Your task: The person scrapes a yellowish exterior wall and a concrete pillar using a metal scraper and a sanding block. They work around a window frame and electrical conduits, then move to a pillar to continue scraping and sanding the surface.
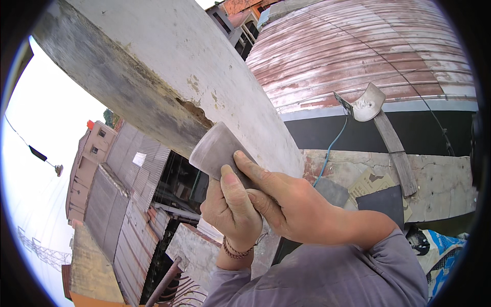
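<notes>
A grey, dusty sheet of sandpaper [217, 148] is bent into a curve between my two hands, close to the column's chipped edge. My left hand [232, 210], with a braided bracelet at its wrist, grips the sheet from below, thumb pressed on its face. From the right, my right hand [294, 202] reaches across and pinches the near part of the sheet, its index finger lying along the surface. Ahead rises a pale plastered column [225, 66]; its shaded side is stained, and a broken patch [194, 111] shows on the corner beside the sandpaper's far end.
On the concrete ledge [440, 179] at right lie a dark sheet [381, 203], torn brown paper [372, 181] and a wooden strip [391, 148] below a curved white-smeared piece [367, 105]. A blue cord [330, 153] hangs nearby. Rooftops [135, 204] lie far below, left.
</notes>
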Demonstrator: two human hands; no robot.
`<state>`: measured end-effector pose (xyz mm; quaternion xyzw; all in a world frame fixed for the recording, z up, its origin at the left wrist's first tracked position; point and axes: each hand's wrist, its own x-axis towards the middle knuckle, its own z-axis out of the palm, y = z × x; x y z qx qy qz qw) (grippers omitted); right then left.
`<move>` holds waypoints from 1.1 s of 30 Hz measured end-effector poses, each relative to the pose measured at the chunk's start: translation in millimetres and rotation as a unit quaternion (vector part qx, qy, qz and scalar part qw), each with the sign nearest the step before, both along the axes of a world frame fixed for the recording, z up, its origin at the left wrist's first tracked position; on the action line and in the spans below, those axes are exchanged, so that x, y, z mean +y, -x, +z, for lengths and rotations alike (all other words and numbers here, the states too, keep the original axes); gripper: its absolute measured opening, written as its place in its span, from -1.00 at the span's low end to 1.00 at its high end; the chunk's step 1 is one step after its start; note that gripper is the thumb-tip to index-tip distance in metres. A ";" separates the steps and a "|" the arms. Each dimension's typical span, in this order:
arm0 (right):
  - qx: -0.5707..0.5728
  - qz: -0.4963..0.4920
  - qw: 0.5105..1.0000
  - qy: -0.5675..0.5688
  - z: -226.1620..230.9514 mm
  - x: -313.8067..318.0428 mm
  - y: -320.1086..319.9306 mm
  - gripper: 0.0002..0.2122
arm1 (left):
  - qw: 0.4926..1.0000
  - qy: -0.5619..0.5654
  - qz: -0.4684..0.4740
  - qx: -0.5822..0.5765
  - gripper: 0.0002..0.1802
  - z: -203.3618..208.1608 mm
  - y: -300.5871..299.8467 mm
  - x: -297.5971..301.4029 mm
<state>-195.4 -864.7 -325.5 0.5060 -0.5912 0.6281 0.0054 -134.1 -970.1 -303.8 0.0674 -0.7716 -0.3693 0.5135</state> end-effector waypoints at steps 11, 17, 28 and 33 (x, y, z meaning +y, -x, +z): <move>-0.080 0.070 0.994 0.022 0.9 3.4 5.5 -0.48 | 0.999 0.006 0.020 0.031 -0.60 2.9 8.0 10.6; -0.067 0.070 0.995 0.006 3.4 4.3 6.9 -0.47 | 1.000 -0.024 0.003 0.014 -0.59 4.8 7.3 10.0; -0.004 0.028 0.999 0.030 6.9 0.4 6.3 -0.47 | 0.999 -0.022 -0.020 0.025 -0.57 0.8 7.7 5.2; -0.052 0.056 0.996 -0.044 8.3 0.8 7.3 -0.48 | 0.998 -0.036 -0.034 0.031 -0.57 1.2 8.2 0.2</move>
